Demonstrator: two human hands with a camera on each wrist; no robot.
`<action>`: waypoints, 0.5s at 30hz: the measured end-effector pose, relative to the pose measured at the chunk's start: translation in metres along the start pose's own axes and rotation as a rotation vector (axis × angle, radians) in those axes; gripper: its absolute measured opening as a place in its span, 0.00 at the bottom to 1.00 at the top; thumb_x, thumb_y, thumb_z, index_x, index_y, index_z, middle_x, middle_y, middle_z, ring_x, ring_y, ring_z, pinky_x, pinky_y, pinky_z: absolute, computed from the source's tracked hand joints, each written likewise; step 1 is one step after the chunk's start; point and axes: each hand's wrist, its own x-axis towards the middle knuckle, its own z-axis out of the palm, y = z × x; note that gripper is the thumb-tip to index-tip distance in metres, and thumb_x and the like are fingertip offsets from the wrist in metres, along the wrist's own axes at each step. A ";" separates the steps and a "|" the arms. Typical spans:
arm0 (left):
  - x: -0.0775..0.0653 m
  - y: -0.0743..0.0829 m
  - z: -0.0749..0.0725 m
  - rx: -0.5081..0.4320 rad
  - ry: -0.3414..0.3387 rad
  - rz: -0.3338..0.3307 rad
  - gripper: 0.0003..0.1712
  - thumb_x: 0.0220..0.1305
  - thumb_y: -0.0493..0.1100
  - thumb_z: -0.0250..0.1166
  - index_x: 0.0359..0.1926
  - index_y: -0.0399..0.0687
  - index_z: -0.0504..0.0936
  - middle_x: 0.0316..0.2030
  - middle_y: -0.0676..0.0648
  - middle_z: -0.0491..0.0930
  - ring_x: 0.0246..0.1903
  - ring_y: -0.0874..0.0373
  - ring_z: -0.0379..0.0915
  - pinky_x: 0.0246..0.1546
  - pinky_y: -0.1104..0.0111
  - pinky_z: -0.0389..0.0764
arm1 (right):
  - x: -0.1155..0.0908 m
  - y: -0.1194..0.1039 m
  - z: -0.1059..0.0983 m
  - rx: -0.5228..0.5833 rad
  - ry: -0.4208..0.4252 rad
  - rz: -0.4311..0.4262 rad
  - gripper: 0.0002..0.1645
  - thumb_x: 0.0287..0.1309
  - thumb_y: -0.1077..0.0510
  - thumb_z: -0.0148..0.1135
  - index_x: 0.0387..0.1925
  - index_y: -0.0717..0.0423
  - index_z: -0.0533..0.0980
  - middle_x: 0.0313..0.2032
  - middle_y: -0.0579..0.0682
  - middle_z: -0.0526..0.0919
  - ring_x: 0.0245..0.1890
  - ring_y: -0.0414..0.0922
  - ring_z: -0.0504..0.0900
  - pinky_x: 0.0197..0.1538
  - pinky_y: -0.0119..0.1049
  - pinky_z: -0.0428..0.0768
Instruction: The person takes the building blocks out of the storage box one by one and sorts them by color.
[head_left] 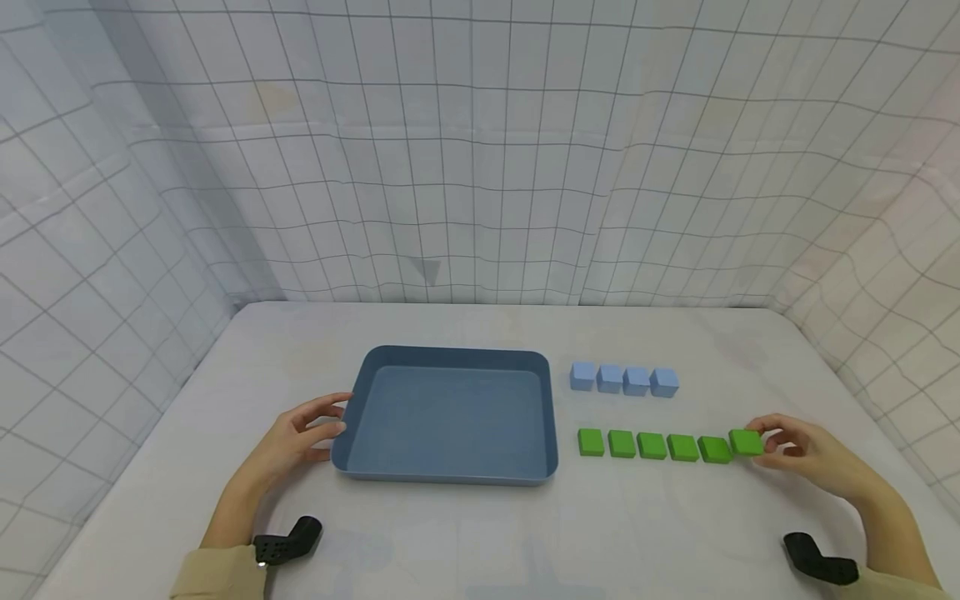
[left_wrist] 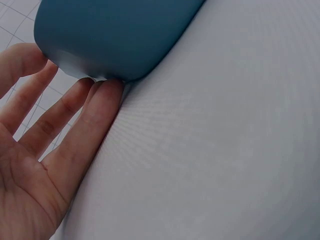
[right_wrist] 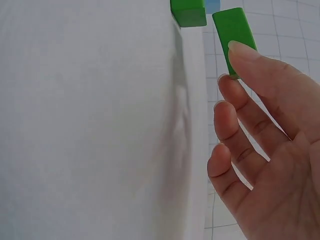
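Observation:
My left hand (head_left: 288, 442) rests against the left side of a blue-grey rectangular tray (head_left: 453, 425), its fingertips on the outer wall near the rim. The left wrist view shows those loosely bent fingers touching the tray's corner (left_wrist: 115, 40) from outside. At the right, my right hand (head_left: 813, 454) pinches a green block (head_left: 746, 442) between thumb and fingers. In the right wrist view, the held block (right_wrist: 235, 30) is tilted and raised off the table, with the other fingers loosely curled below it. Several more green blocks (head_left: 652, 446) lie in a row to its left.
Behind the green row stands a row of several light blue cubes (head_left: 636, 382), right of the tray. White cloth covers the table (head_left: 465, 542). Checked white curtains (head_left: 480, 167) enclose the back and sides. A black wrist device (head_left: 288, 542) sits at each wrist.

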 end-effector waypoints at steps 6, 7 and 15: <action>0.000 0.000 0.000 0.003 0.001 -0.003 0.32 0.63 0.44 0.59 0.65 0.40 0.61 0.54 0.35 0.62 0.43 0.66 0.72 0.37 0.66 0.78 | -0.005 0.006 -0.002 0.002 0.011 0.066 0.18 0.52 0.67 0.62 0.47 0.59 0.73 0.40 0.32 0.74 0.35 0.34 0.72 0.29 0.29 0.70; 0.000 0.000 0.000 0.001 0.001 -0.003 0.32 0.63 0.44 0.59 0.65 0.40 0.61 0.54 0.35 0.62 0.43 0.65 0.72 0.37 0.66 0.78 | -0.006 0.006 -0.002 0.004 0.011 0.075 0.18 0.52 0.67 0.62 0.47 0.59 0.73 0.40 0.32 0.74 0.34 0.34 0.72 0.29 0.29 0.70; 0.001 0.000 0.000 -0.005 0.001 -0.008 0.32 0.63 0.44 0.59 0.65 0.40 0.61 0.54 0.35 0.62 0.43 0.65 0.72 0.37 0.66 0.78 | -0.006 0.008 -0.001 0.004 -0.006 0.120 0.18 0.52 0.65 0.63 0.46 0.58 0.73 0.35 0.36 0.75 0.32 0.34 0.72 0.29 0.29 0.70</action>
